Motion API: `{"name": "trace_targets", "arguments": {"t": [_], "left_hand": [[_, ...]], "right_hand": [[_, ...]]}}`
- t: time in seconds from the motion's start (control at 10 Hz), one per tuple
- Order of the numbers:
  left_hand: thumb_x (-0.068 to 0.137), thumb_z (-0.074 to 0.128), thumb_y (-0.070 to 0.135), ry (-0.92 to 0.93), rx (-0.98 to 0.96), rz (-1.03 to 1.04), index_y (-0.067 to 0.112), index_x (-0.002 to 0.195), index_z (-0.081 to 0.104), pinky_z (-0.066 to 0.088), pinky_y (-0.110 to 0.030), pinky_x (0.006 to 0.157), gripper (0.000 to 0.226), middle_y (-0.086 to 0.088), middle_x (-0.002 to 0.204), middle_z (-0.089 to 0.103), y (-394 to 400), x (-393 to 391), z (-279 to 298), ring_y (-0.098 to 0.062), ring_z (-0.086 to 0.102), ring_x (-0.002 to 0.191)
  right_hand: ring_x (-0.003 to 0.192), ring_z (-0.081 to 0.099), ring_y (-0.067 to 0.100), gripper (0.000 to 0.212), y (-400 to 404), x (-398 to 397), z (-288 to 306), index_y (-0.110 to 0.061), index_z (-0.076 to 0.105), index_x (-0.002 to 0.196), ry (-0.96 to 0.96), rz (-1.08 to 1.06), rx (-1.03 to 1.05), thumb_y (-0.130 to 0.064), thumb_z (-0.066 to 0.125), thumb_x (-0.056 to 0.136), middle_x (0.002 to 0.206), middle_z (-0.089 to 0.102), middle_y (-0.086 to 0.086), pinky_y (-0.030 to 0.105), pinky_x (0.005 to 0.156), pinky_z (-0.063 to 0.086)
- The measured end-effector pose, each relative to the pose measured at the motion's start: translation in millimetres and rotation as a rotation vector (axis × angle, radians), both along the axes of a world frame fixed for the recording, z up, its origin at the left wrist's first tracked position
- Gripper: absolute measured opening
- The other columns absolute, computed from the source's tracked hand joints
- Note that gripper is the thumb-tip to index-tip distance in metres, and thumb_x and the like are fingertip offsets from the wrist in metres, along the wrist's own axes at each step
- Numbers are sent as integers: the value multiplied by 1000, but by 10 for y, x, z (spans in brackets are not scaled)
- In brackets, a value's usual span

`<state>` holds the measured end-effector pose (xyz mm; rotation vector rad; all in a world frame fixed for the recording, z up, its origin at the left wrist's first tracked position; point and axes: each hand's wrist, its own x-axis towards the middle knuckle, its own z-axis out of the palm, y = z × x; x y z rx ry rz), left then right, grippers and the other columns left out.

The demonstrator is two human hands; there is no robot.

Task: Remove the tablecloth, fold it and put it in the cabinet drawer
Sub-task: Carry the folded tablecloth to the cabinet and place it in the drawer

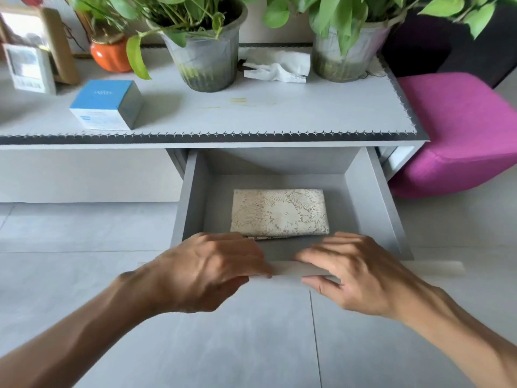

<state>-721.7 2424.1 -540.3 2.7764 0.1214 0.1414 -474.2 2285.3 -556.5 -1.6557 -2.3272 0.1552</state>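
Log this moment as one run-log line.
tablecloth: folded, in open drawer | left hand, right hand: on drawer front | next: close

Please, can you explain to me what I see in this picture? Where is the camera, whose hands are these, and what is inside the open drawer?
There is no machine here. A person wears one camera on the head, and it looks down at their own two bare hands. The left hand and the right hand both rest on the front edge of the open drawer. They hold nothing else. Inside the drawer lies the folded lace tablecloth, flat on the bottom. On top of the cabinet stand two potted plants, a blue and white box, a crumpled white tissue and an orange pot. A purple stool stands to the right.
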Motion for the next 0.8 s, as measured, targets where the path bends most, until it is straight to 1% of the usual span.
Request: {"name": "trace_targets", "arguments": {"t": [0.1, 0.2, 0.3, 0.4, 0.5, 0.6, 0.7, 0.8], "left_hand": [[99, 40, 6, -199, 458, 59, 15, 128, 60, 47, -45, 97, 36, -13, 134, 61, -22, 10, -279, -31, 58, 117], [101, 31, 11, -99, 704, 15, 11, 144, 43, 23, -52, 116, 45, -16, 156, 34, -37, -21, -527, -35, 34, 142], [89, 42, 12, 161, 920, -45, 7, 152, 27, 8, -47, 119, 64, -12, 162, 18, 270, -88, -693, -28, 16, 149], [86, 37, 9, 224, 1009, 1, 6, 152, 25, 9, -44, 121, 67, -10, 162, 20, 507, -36, -663, -25, 17, 148], [87, 45, 17, 326, 1064, 63, 8, 153, 21, 6, -48, 123, 71, -13, 164, 3, 698, 151, -634, -30, 1, 150], [91, 46, 23, 445, 1026, 153, 10, 154, 15, -8, -52, 119, 71, -13, 162, -17, 809, 270, -583, -30, -20, 147], [92, 45, 31, 589, 974, 282, 13, 154, 17, -8, -58, 117, 70, -8, 160, -29, 940, 370, -468, -28, -28, 146], [92, 46, 32, 598, 878, 312, 14, 154, 15, -4, -57, 118, 72, -8, 160, -27, 913, 411, -472, -27, -26, 147]], "right_hand": [[120, 60, 29, 31, 34, 2, -271, -14, 60, 128, -165, -38, 338, -12, 51, 99, 134, 62, 7, 43, 101, 46], [139, 42, 33, 43, 37, 26, -487, -15, 52, 139, -345, 20, 401, -6, 38, 100, 152, 45, 9, 49, 115, 33], [150, 18, 28, 62, 205, 229, -603, -11, 32, 152, -618, 68, 323, -3, 41, 91, 163, 21, 4, 46, 123, 14], [152, 11, 27, 70, 387, 339, -576, -8, 20, 155, -690, 18, 260, -1, 39, 87, 165, 12, 3, 45, 124, 7], [152, 4, 24, 77, 613, 385, -606, -8, 15, 156, -742, -118, 181, -1, 43, 84, 166, 5, 1, 46, 124, 4], [152, -2, 22, 84, 721, 458, -600, -10, 12, 156, -727, -234, 94, -1, 49, 82, 165, -6, -2, 46, 123, 4], [152, -11, 20, 83, 857, 515, -507, -15, 10, 156, -592, -388, -86, -6, 50, 83, 157, -33, -8, 50, 121, 9], [150, -18, 21, 83, 882, 458, -501, -19, 5, 157, -546, -419, -141, -9, 47, 86, 155, -37, -9, 50, 121, 7]]}}
